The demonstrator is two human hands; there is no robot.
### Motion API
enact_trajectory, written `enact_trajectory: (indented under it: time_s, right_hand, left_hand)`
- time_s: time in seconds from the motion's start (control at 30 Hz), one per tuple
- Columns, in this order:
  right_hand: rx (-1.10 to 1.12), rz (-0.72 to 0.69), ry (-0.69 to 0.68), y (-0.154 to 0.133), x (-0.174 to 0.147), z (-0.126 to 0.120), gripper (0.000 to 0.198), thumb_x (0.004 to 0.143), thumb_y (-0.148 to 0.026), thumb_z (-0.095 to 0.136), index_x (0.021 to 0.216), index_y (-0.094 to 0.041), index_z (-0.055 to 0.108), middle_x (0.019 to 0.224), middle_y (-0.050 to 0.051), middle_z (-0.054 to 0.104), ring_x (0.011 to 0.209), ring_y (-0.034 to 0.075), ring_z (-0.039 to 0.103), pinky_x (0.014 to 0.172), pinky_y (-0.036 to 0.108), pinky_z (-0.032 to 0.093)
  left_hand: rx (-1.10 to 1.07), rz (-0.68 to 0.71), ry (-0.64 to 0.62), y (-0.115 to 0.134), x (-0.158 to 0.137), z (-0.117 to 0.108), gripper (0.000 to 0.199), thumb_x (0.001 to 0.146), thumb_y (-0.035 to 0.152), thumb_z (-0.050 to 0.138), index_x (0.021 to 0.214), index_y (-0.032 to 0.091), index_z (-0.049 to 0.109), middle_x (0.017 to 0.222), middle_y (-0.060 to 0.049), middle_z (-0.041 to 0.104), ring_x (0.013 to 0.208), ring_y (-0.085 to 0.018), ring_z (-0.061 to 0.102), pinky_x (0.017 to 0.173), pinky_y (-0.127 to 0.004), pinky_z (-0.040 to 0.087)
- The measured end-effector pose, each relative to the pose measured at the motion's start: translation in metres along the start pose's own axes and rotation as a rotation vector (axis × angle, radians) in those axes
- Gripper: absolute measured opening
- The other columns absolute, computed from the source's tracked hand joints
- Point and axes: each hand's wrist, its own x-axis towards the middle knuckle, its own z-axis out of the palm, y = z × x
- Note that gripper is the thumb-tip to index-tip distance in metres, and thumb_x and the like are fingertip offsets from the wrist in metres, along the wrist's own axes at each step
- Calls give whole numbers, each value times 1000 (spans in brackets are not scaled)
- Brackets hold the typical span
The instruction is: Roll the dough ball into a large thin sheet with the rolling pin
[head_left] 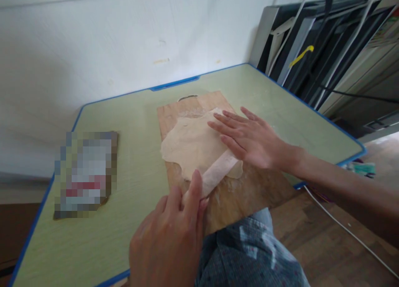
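Note:
A flat, uneven sheet of pale dough [190,141] lies on a wooden board [224,208] dusted with flour. Across the near edge of the dough rests a floury rolling pin [218,174]. My left hand [171,233] is closed around the pin's near-left end, thumb stretched along it. At the far-right end, my right hand [249,137] lies flat with fingers extended and apart over the dough's right side. Its palm hides that end of the pin, so whether it presses on pin or dough is hard to see.
The board sits on a light green table [137,154] with a blue rim, its near edge overhanging my lap. A pixelated package [87,174] lies at the left. Dark flat panels [311,41] lean beyond the right edge. A white cable [349,228] crosses the floor.

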Motion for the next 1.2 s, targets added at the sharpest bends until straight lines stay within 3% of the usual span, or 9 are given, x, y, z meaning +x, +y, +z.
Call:
enact_trajectory:
  time_s: [0.4,0.6,0.9,1.2]
  right_hand:
    - [57,38,135,-9,-71,2,46,95,-29,26,135,-12,40,141,9,42,132,21,33,107,49,26]
    - [32,53,148,-10,-82,5,47,95,-31,29,138,-15,36,144,8,38,134,21,31,107,50,24]
    - [88,-49,62,6,-40,0,48,96,-37,20,138,-21,38,147,7,31,135,23,27,107,52,25]
    - [87,-84,-91,18,28,6,52,95,-39,20,140,-15,35,144,14,34,134,23,28,106,44,29]
  left_hand:
    - [35,66,39,7,-10,3,38,91,30,43,128,25,45,83,-4,61,71,-21,55,59,-33,43]
    - [26,58,111,6,-7,7,35,90,33,45,122,20,51,89,-6,59,74,-22,53,60,-34,43]
    - [-15,40,105,-1,-4,8,40,92,35,39,126,16,48,92,-9,56,80,-23,51,65,-34,48]
    - [-77,-21,-11,-31,38,2,43,95,34,26,121,14,53,103,-13,56,96,-28,54,78,-42,50]
